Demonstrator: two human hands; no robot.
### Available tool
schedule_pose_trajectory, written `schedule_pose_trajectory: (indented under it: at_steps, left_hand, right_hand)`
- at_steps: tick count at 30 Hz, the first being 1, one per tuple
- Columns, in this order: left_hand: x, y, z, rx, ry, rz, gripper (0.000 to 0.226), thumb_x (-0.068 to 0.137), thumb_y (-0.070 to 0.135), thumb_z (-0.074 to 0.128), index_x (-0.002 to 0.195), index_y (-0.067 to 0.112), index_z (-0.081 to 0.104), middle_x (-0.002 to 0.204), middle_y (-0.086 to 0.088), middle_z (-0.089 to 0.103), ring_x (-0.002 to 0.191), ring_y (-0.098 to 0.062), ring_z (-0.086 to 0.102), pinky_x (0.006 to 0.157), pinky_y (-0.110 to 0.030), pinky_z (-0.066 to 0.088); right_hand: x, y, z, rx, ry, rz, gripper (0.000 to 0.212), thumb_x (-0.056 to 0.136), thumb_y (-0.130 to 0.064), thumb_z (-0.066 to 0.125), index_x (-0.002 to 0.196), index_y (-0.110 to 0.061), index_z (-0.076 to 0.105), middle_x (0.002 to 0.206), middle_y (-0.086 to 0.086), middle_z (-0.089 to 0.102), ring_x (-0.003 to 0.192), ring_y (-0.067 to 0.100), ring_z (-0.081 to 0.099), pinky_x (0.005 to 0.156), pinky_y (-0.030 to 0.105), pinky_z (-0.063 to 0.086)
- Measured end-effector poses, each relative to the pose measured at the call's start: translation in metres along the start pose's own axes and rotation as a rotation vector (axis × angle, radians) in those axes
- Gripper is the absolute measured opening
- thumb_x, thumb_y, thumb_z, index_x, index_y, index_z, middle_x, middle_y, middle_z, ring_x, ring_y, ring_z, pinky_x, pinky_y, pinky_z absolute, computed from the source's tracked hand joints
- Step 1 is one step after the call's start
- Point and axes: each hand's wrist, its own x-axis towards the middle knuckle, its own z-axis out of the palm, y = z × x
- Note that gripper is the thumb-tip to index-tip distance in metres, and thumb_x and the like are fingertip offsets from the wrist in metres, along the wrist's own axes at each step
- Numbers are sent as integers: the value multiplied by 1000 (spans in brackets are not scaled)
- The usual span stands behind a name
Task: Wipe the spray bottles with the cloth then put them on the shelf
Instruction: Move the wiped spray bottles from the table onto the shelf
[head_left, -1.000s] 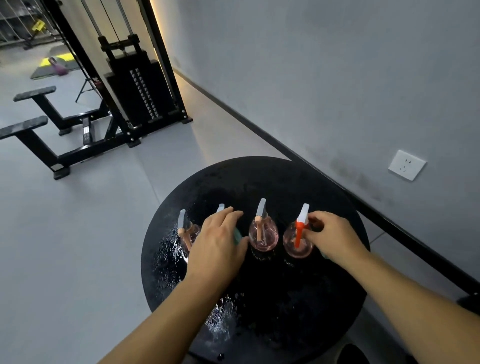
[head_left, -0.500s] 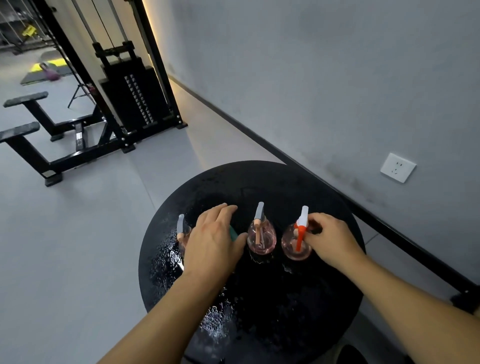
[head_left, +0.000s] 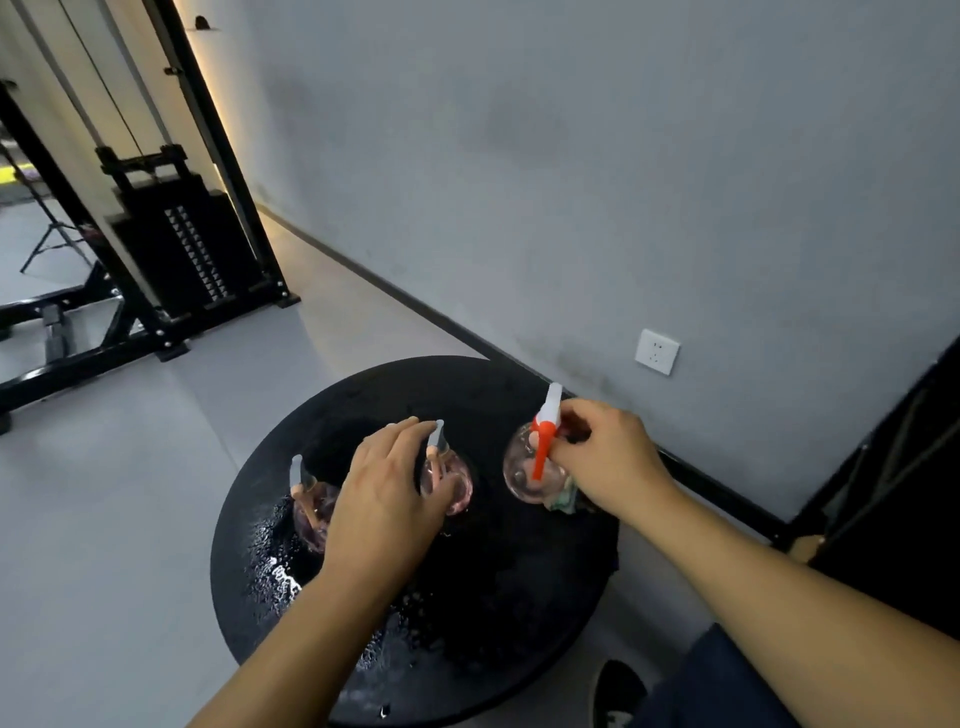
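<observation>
1. While my right hand (head_left: 602, 457) pinches the neck of the orange-trigger bottle (head_left: 530, 467) at centre right of the frame, fingers curled round the trigger head, the bottle looks lifted or tilted above the black round table (head_left: 498, 597); whether its base touches, I cannot tell.
2. A scrap of greenish cloth (head_left: 563, 501) shows under that hand, just beside the bottle's belly. How it is held is hidden.
3. My left hand (head_left: 384, 493), centre frame, hangs with fingers loosely spread over the middle bottle (head_left: 449, 480); fingertips near its pale nozzle, no clear grip. It may cover something I cannot see.
4. A third bottle (head_left: 311, 499) stands left of that hand, partly hidden.
5. Handling, as I judge it: round clear bodies, pinkish liquid inside, probably light plastic. The tabletop glistens wet at lower left, so the bellies are likely slippery.
6. Best hold is the neck under the trigger, where the shape locks the fingers. The round belly would slide.
7. No shelf is plainly in view; a dark frame stands at the right edge.
</observation>
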Motion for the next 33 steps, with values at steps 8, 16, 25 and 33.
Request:
schedule_pose_trajectory:
  at_steps: [8, 16, 25, 33]
  left_hand:
    - [-27, 59, -32, -80, 25, 116, 63, 91, 42, 81, 148, 30, 58, 153, 8, 58, 147, -17, 45, 123, -49, 40]
    - [-55, 135, -44, -120, -16, 295, 64, 93, 47, 77, 151, 35, 54, 152, 13, 56, 148, -11, 41, 121, -39, 37]
    - [-95, 219, -21, -241, -159, 467, 66, 95, 46, 76, 154, 36, 49, 150, 10, 55, 142, -11, 44, 114, -29, 39]
    - [-131, 293, 30, -290, -306, 568, 69, 95, 49, 75, 156, 40, 44, 151, 12, 53, 143, -12, 45, 113, -32, 43]
  right_hand:
    - [-62, -26, -93, 60, 121, -109, 26, 88, -34, 80, 113, -30, 76, 104, -17, 71, 97, 0, 66, 85, 27, 58]
    - [-143, -19, -178, -6, 231, -74, 27, 90, -39, 78, 115, -31, 75, 106, -16, 67, 95, 0, 64, 82, 23, 57]
    - [-231, 30, -260, -58, 379, 67, 24, 90, -38, 78, 112, -30, 75, 101, -15, 66, 92, 1, 65, 82, 26, 58]
    - [-293, 90, -341, -149, 506, 223, 23, 93, -34, 75, 115, -29, 73, 104, -13, 63, 91, 3, 64, 75, 17, 49]
